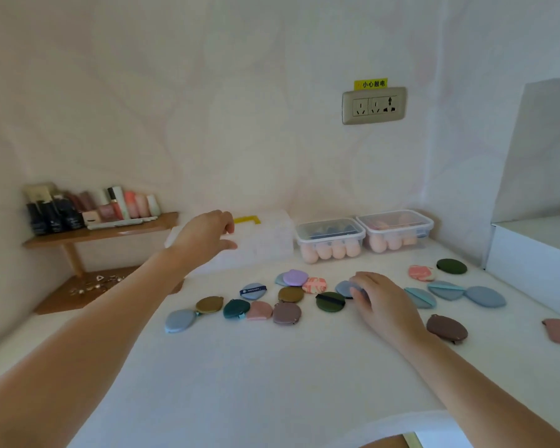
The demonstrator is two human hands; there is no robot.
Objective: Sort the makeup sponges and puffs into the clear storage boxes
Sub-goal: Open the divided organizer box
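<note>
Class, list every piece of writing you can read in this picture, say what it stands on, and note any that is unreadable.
"小心触电": on the yellow sticker above the wall socket.
White lettering on the dark blue strap of a light blue puff: too blurred to read.
Labels on the dark bottles on the wooden shelf: too small to read.
</note>
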